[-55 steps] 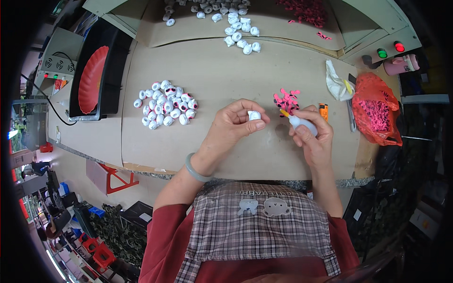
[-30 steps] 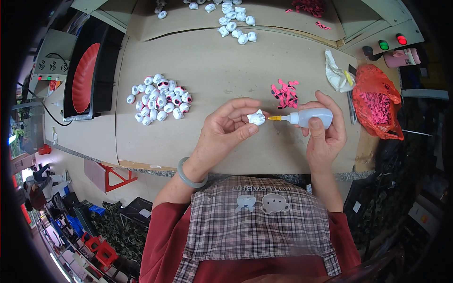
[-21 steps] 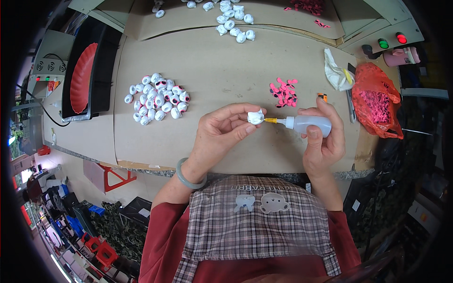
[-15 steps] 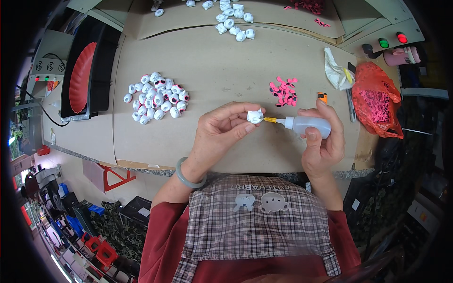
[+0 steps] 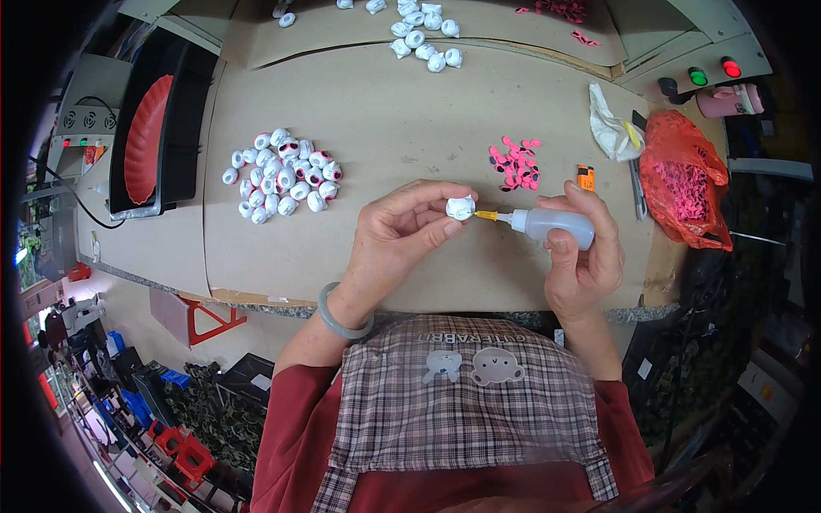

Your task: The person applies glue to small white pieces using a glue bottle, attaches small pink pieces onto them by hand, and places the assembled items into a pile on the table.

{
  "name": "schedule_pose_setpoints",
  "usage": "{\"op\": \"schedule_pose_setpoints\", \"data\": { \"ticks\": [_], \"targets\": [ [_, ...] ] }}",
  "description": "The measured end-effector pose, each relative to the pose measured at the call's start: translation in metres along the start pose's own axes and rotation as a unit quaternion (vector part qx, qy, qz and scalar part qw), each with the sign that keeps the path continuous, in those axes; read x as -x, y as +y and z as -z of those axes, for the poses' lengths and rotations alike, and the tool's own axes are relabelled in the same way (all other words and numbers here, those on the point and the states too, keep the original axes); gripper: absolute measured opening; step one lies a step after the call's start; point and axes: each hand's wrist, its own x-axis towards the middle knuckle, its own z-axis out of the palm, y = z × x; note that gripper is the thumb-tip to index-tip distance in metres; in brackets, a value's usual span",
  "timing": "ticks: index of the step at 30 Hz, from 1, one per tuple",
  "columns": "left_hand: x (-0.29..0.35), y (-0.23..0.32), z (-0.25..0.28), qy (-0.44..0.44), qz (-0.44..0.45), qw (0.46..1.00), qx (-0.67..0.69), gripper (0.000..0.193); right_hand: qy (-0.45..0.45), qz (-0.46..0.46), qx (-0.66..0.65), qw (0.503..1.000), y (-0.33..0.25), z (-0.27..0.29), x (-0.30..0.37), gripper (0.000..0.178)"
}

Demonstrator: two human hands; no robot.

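Observation:
Between the thumb and fingers of my left hand (image 5: 395, 229) is a small white rounded figure piece (image 5: 460, 208). My right hand (image 5: 590, 252) grips a translucent squeeze bottle (image 5: 558, 227) lying sideways in the fingers. Its yellow needle tip (image 5: 487, 215) points left and meets, or nearly meets, the right side of the white piece; contact is too small to tell. Beyond the bottle lies a little heap of pink and black flat pieces (image 5: 516, 164). Off to the left is a cluster of similar white pieces (image 5: 282, 175), several with pink and black parts on them.
More white pieces (image 5: 425, 34) lie at the back. On the right are an orange-and-black small object (image 5: 585, 177), a crumpled white cloth (image 5: 609, 128) and a red plastic bag (image 5: 663, 145) of pink bits. A black bin (image 5: 184, 111) with a red fluted tray (image 5: 147, 141) stands left.
Both hands have shifted very slightly, with the white piece and bottle still held. The needle tip stays beside the white piece.

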Motion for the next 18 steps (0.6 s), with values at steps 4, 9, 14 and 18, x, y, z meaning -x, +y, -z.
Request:
{"op": "schedule_pose_setpoints", "data": {
  "ticks": [4, 9, 14, 18],
  "targets": [
    [-0.0001, 0.0017, -0.0009, 0.006, 0.006, 1.000, 0.001, 0.033, -0.019, 0.020, 0.020, 0.999, 0.0003, 0.0000, -0.0019, 0.040],
    [-0.0005, 0.0009, -0.0002, 0.002, 0.014, 1.000, -0.002, 0.033, -0.025, 0.020, 0.013, 0.999, 0.0006, -0.0022, -0.0032, 0.039],
    [-0.0010, 0.0005, -0.0010, -0.005, 0.021, 1.000, 0.002, 0.031, -0.022, 0.016, 0.007, 1.000, 0.0007, -0.0044, -0.0026, 0.039],
    [-0.0012, -0.0002, 0.0000, -0.010, 0.028, 1.000, 0.010, 0.031, -0.002, 0.005, 0.000, 1.000, 0.0014, -0.0067, -0.0007, 0.039]
  ]
}}
